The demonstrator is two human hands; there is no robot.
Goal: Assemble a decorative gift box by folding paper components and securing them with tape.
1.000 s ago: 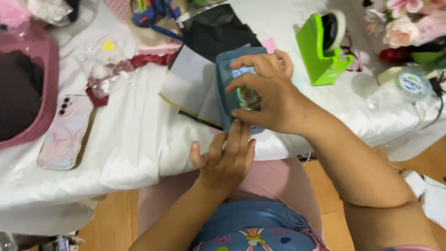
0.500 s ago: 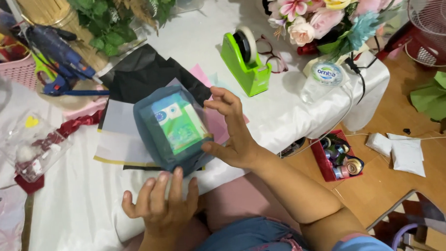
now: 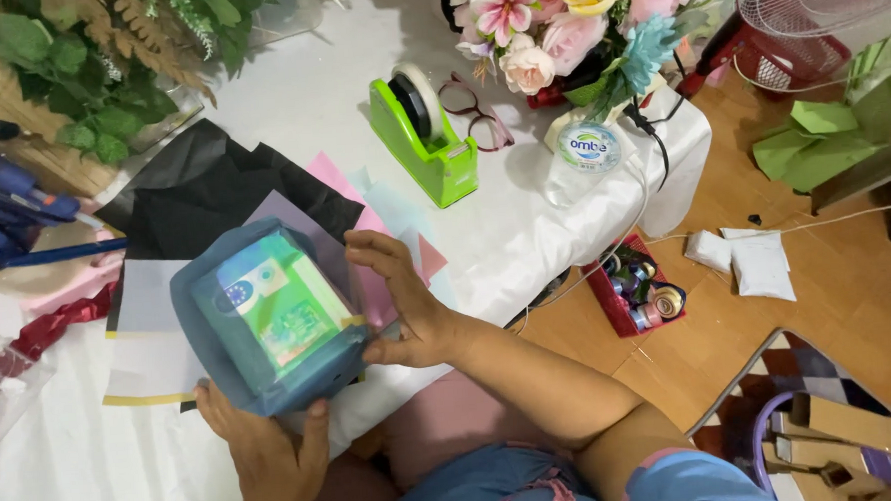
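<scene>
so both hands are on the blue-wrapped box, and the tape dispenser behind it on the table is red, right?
Not quite. The tape dispenser is bright green, not red, as the head view shows. The rest holds: the left hand supports the blue-wrapped box from below, the right hand presses its side, and the dispenser stands behind it on the white-covered table.

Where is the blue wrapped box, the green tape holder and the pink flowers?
blue wrapped box (image 3: 268,318): head view, on its top face.
green tape holder (image 3: 431,146): head view, on its green side.
pink flowers (image 3: 566,35): head view, on a pink bloom.
</scene>
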